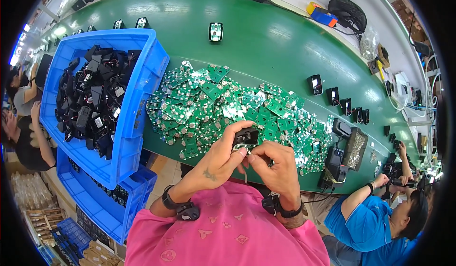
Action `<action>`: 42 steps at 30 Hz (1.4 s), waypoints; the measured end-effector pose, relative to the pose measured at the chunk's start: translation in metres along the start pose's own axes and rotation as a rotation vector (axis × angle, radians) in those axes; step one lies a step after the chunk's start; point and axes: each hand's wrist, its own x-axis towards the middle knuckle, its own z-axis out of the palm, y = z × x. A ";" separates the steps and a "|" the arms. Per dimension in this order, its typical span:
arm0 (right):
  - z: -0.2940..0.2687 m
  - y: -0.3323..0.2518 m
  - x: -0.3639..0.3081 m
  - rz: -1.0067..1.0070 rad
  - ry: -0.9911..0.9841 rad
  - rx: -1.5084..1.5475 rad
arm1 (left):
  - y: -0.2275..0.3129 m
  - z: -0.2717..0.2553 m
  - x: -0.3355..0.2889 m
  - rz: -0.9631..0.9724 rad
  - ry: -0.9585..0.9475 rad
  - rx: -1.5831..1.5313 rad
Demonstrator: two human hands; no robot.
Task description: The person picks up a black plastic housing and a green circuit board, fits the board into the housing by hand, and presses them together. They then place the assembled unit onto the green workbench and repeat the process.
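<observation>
My left hand (221, 153) is closed around a small black plastic housing (246, 137), held up in front of the pink top I wear. Close beside it, the fingers of my right hand (276, 165) are pinched together at the housing's near edge. What they grip is too small and hidden to name. Just beyond both hands spreads a large heap of green circuit boards (209, 93) on the green table (266, 43).
At left stands a blue crate (161, 59) of black housings, above another blue crate (76, 183). A single housing (215, 31) sits farther back; several housings (333, 96) line the right. A tray of small metal parts (355, 149) adjoins black devices (336, 164). Co-workers (365, 218) sit at both sides.
</observation>
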 end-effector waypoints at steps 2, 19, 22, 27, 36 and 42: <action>-0.001 -0.003 0.001 0.008 0.001 0.007 | -0.002 0.000 0.001 0.008 0.003 0.026; -0.010 -0.002 0.004 0.057 -0.135 -0.010 | -0.010 -0.004 -0.003 0.031 -0.106 0.223; -0.005 -0.007 0.005 0.049 -0.089 -0.011 | -0.016 -0.004 -0.004 0.114 -0.066 0.318; 0.010 0.009 0.000 -0.072 0.039 -0.120 | -0.025 -0.001 0.002 0.335 0.020 0.529; 0.017 0.014 -0.004 -0.014 0.213 -0.072 | -0.033 -0.004 0.000 0.127 0.093 -0.066; 0.015 0.025 -0.003 0.151 0.053 0.081 | -0.029 -0.009 -0.003 0.100 -0.034 -0.094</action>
